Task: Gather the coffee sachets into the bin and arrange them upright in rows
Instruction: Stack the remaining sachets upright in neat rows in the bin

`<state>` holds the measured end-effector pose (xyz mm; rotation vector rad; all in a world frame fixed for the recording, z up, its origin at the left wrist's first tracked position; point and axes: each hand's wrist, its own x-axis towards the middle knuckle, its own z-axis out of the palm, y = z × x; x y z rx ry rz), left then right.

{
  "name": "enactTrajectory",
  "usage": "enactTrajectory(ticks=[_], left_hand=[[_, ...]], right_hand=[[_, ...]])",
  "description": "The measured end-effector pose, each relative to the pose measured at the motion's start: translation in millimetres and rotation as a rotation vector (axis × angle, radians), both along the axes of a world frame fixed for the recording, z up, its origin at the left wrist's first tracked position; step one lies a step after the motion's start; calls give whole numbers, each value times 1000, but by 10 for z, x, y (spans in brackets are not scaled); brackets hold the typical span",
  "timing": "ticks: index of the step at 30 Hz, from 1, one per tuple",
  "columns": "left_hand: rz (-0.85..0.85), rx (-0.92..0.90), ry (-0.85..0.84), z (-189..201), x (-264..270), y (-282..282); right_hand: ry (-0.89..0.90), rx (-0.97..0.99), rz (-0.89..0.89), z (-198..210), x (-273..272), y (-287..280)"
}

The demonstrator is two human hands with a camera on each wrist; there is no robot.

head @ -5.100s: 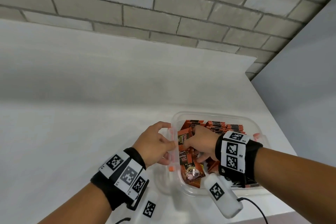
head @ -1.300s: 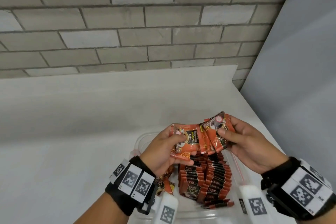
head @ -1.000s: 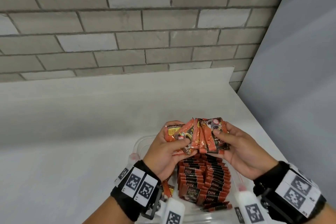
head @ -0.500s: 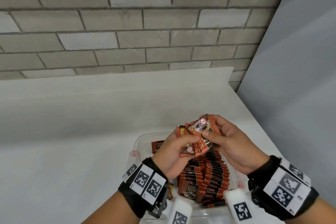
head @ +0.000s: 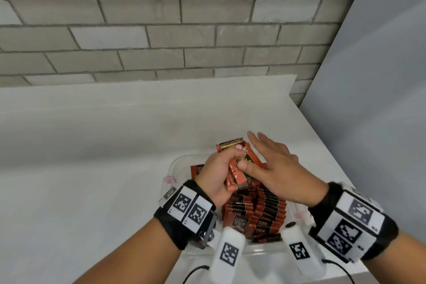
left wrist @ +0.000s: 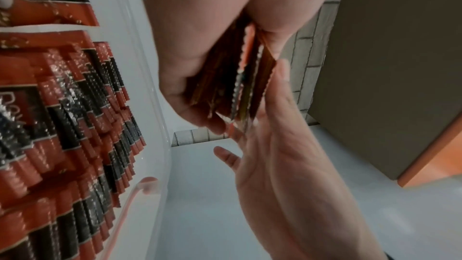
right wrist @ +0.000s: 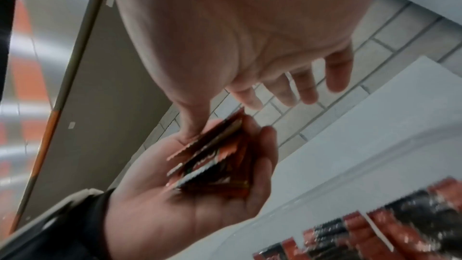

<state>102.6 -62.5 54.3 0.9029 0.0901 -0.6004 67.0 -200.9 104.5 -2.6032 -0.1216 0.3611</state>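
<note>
Most of the job looks done already: inside the clear bin (head: 178,163) two long rows of sachets (head: 255,212) stand on edge, packed tight, running from the near wall toward the far end. No loose sachets show anywhere on the white bench (head: 92,168), so the gathering part appears finished.

What's left is in the air. The left hand (head: 215,174) has its grip wrapped round a small bundle of sachets (head: 239,168), held above the far half of the bin, and the wrist views show the bundle's edges a bit fanned out rather than flush. The right hand (head: 274,166) is spread wide, fingers straight, its thumb resting against the bundle's face and holding nothing of its own (it reads as squaring the stack up).

One sachet (head: 197,169) stands by itself near the bin's far-left corner, apart from the rows; my guess is it will need tucking in too.

So, by my reckoning: align this handful, slot it upright at the far end of a row, tidy the straggler, and the task is close to complete. How much free space remains behind the hands I cannot tell.
</note>
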Motion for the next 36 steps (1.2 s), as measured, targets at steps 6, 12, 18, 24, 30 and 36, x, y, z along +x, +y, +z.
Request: enactTrajectory(ticks=[6,12,18,24,30,36], left_hand=[[-130,5,-20,40,-15,-1],[-180,-144,-28,13,-32,51],[-131,-159,-107,-52,-24,36],[-115,-165,-162,-86,3,23],[-174,-116,-129,-34,-23,61],[-193,-88,-261,-85,-48,77]], right_hand=[[-172,18,345,-29,-17,2],[-289,42,301,-126,-7,30],[-258,120,277,-168,15,71],[-288,106,196,-154,45,77],[-272,143,207,-165,26,94],[-271,132,215,-168,24,101]])
